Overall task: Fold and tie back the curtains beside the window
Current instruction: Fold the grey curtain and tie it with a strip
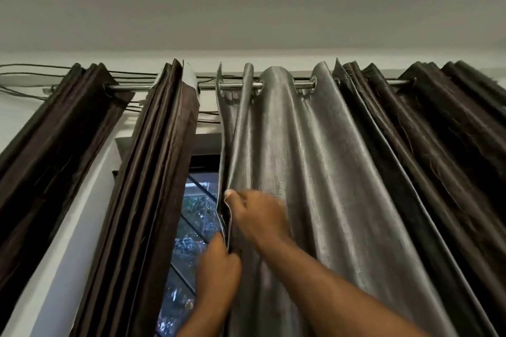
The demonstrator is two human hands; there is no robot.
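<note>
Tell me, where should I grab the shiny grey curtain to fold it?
Pinch the grey curtain by its free edge beside the window, coming from that open side, as the left hand and right hand do. That edge hangs loose; the top is threaded on the rod.

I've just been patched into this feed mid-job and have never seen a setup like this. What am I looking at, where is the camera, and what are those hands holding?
There is no machine here. A person is working with bare hands, and the single picture comes from a camera worn on their head, tilted up toward the curtain rod. The right hand pinches the left edge of the grey curtain. The left hand grips the same edge lower down. To the left hang bunched brown curtains, and to the right are darker folds. The window shows through the gap beside the hands.
</note>
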